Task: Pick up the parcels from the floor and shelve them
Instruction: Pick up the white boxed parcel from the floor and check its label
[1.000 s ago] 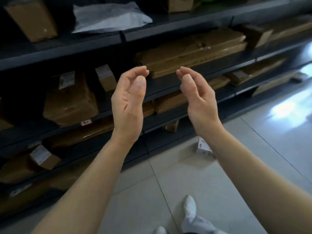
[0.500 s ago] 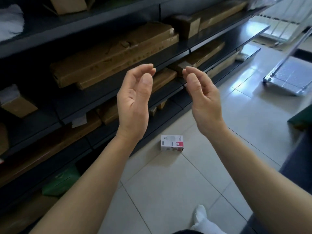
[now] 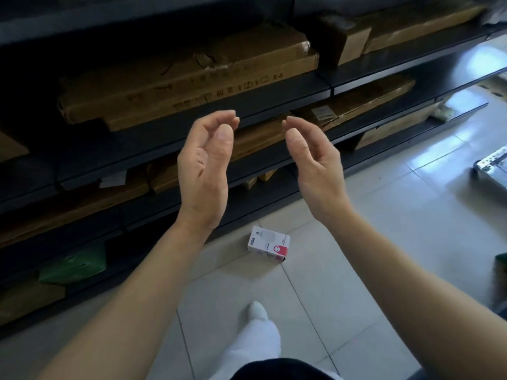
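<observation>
A small white box with a red corner (image 3: 268, 244) lies on the tiled floor just in front of the dark shelf unit (image 3: 288, 86). My left hand (image 3: 204, 171) and my right hand (image 3: 315, 165) are raised above it, palms facing each other, fingers curved and apart. Neither hand holds anything. The box sits well below and between my two wrists.
Long brown cartons (image 3: 189, 78) fill the shelf levels, with a green packet (image 3: 72, 266) on the lowest one. A metal cart (image 3: 492, 168) stands at the right edge. My white-clad leg and foot (image 3: 256, 325) stand on the tiles below the box.
The view has swung right along the shelves and tipped down, so the white box now shows between my forearms. My hands keep the same cupped, empty pose.
</observation>
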Motion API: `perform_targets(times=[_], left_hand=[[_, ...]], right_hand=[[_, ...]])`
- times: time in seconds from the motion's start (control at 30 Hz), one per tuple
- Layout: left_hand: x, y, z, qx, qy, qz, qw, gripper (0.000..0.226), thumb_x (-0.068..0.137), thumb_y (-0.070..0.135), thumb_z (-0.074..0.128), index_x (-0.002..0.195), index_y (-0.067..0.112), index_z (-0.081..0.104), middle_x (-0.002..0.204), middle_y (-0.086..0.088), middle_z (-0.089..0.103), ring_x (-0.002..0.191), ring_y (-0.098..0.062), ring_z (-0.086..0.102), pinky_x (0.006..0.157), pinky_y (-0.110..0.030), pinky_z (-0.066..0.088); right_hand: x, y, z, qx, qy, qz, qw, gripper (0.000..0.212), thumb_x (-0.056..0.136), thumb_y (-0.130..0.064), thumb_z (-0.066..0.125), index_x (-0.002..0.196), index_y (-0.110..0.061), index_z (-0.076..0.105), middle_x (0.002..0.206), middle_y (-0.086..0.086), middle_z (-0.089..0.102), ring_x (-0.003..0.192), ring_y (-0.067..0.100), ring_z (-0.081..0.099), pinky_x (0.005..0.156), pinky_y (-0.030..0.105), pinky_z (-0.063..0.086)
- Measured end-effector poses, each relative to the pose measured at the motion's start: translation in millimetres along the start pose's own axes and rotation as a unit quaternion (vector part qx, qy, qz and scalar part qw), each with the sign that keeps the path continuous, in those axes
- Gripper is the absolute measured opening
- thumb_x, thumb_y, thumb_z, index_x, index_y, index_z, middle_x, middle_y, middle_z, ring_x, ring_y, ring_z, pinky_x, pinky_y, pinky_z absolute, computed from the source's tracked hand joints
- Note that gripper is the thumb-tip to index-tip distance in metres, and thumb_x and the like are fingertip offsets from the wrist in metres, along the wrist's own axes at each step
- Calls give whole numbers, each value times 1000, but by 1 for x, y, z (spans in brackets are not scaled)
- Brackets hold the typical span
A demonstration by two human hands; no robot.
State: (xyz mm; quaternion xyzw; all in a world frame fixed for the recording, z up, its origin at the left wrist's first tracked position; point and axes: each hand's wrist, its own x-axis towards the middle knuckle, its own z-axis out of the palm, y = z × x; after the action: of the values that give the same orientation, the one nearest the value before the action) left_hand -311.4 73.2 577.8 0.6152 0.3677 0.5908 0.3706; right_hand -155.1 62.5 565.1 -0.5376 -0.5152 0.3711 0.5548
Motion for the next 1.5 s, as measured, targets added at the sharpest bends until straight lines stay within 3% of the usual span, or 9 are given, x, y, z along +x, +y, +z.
perform_targets(times=[0.33, 0.5, 0.83, 1.07, 1.2, 1.3, 1.5], left_hand=[[75, -52, -1, 27, 93, 1, 995, 36, 97, 24, 39, 122, 1, 52, 110, 0, 60, 110, -7, 58, 99, -19, 45], [80, -70, -6, 73, 194, -20, 978, 40, 96, 26, 41, 120, -2, 55, 108, -3, 61, 108, -9, 59, 96, -19, 45], [40, -146, 83, 120, 453, -113, 876, 33, 94, 30, 45, 112, 5, 59, 99, 2, 63, 96, 3, 60, 89, -15, 46], [-7, -216, 158, 110, 510, -214, 826, 23, 93, 33, 50, 106, 18, 61, 95, 11, 63, 92, 5, 60, 84, -11, 45], [-52, -285, 173, 111, 537, -274, 790, 32, 93, 30, 53, 110, 5, 63, 98, 8, 64, 95, 1, 59, 84, -11, 45], [-92, -350, 187, 118, 533, -324, 773, 33, 91, 32, 52, 112, 8, 62, 103, 3, 64, 97, -7, 59, 83, -11, 44], [-174, -495, 214, 147, 487, -398, 764, 8, 97, 15, 52, 101, 16, 59, 90, 12, 59, 75, 13, 55, 67, -3, 41]], right_hand=[[103, 20, 32, -8, -111, 5, 994, 32, 99, -24, 52, 129, -14, 57, 114, -14, 63, 105, -11, 60, 89, 10, 47], [134, 41, 55, -8, -235, 18, 972, 30, 99, -24, 52, 127, -15, 58, 112, -17, 63, 101, -17, 58, 84, 5, 45], [192, 136, 25, -46, -462, 30, 885, 30, 99, -24, 53, 126, -11, 60, 107, -17, 60, 92, -24, 55, 81, 1, 42], [203, 233, -22, -88, -483, 105, 865, 37, 98, -30, 54, 130, -12, 57, 110, -14, 60, 94, -15, 56, 79, -3, 41], [190, 313, -29, -115, -466, 159, 863, 40, 98, -31, 55, 132, -10, 55, 119, -5, 59, 91, -12, 54, 71, -7, 39], [176, 388, -29, -156, -466, 181, 852, 43, 99, -33, 53, 135, -10, 53, 127, -1, 59, 95, -5, 55, 65, -8, 38], [150, 545, -27, -229, -456, 212, 833, 44, 100, -37, 50, 134, -9, 52, 127, 6, 61, 78, -1, 52, 43, -3, 35]])
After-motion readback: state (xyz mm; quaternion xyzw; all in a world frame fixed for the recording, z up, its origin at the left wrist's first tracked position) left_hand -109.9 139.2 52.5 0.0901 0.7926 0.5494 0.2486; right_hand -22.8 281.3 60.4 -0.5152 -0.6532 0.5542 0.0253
